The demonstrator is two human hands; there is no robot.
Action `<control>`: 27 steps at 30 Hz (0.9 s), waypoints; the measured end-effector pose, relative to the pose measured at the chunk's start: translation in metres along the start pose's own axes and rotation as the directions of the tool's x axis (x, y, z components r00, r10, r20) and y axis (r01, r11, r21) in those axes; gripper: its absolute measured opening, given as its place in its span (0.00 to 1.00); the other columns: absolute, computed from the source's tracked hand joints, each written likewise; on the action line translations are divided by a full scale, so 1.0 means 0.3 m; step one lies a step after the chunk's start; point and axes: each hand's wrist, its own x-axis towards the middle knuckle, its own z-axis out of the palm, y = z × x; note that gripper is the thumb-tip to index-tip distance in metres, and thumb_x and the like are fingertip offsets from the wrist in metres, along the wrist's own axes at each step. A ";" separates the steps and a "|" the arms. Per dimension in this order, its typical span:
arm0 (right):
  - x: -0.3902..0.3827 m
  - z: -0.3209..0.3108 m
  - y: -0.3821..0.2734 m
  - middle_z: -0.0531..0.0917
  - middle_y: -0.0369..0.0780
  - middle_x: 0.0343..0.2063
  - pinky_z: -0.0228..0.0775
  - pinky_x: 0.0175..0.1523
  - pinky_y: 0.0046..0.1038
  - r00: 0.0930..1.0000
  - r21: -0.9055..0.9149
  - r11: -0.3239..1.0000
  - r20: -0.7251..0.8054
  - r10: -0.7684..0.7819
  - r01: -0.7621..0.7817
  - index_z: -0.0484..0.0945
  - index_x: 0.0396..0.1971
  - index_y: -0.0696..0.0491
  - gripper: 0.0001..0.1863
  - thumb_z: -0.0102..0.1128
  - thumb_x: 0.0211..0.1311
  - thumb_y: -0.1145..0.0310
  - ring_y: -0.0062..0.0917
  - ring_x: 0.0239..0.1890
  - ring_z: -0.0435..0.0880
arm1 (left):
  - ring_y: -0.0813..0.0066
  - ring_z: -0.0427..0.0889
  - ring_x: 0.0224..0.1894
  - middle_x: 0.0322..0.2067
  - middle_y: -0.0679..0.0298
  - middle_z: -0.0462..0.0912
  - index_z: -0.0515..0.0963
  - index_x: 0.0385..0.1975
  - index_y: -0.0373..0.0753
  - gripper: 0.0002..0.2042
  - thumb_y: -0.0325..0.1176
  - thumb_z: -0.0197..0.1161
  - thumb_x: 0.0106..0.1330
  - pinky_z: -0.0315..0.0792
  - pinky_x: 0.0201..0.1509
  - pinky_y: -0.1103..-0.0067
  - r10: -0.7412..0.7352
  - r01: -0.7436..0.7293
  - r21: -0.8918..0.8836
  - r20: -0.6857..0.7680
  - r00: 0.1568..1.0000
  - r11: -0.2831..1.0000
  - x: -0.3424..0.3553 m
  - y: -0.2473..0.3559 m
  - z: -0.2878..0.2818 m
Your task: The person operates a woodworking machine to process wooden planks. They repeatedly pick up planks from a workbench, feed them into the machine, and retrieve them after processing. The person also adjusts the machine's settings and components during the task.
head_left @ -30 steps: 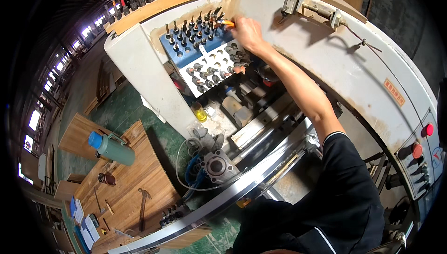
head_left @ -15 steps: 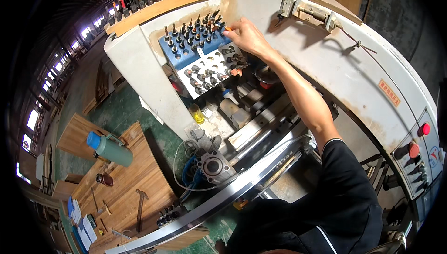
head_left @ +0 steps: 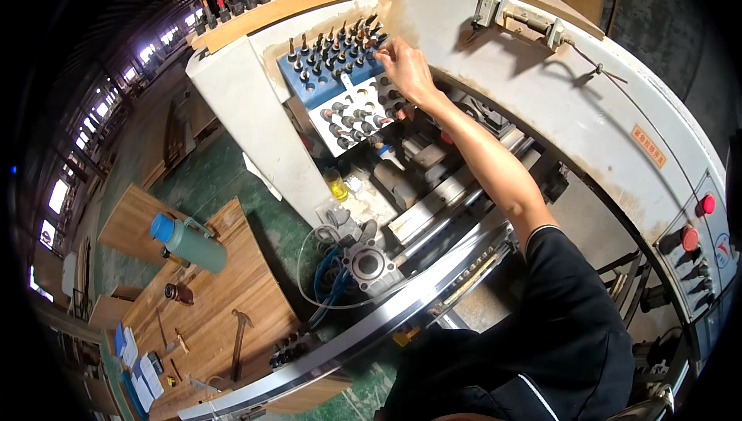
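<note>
Hard shadows, fisheye-bent edges.

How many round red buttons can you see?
2: the upper red button and the lower red button, both on the control panel at far right. Others could be hidden.

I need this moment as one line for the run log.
Right hand: by blue rack of tool bits, hold unclear | Left hand: not in view | Hammer: on wooden board
</note>
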 end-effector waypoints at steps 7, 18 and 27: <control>0.046 -0.005 -0.011 0.81 0.46 0.21 0.70 0.32 0.39 0.998 -0.281 0.959 0.065 -0.010 0.028 0.81 0.30 0.51 0.10 0.61 0.53 0.62 0.42 0.26 0.81 | 0.54 0.77 0.32 0.29 0.50 0.76 0.75 0.26 0.35 0.11 0.39 0.56 0.56 0.70 0.33 0.62 -0.045 0.043 0.042 0.042 0.998 0.998 -0.093 -0.111 0.085; -0.160 -0.088 -0.136 0.82 0.45 0.36 0.72 0.45 0.35 0.984 -0.161 0.975 0.115 -0.136 0.153 0.80 0.38 0.54 0.11 0.57 0.53 0.71 0.37 0.39 0.80 | 0.49 0.73 0.27 0.21 0.53 0.72 0.70 0.19 0.38 0.07 0.34 0.56 0.50 0.65 0.28 0.60 0.037 -0.039 -0.044 -0.065 0.997 0.998 -0.149 -0.105 0.019; -0.203 -0.065 -0.124 0.82 0.46 0.26 0.71 0.43 0.36 0.902 -0.090 0.967 0.389 -0.187 0.240 0.82 0.37 0.49 0.17 0.56 0.42 0.76 0.40 0.35 0.80 | 0.50 0.74 0.27 0.21 0.53 0.72 0.70 0.19 0.38 0.08 0.36 0.56 0.50 0.65 0.28 0.60 0.073 -0.075 -0.066 -0.040 0.997 0.995 -0.172 -0.102 -0.051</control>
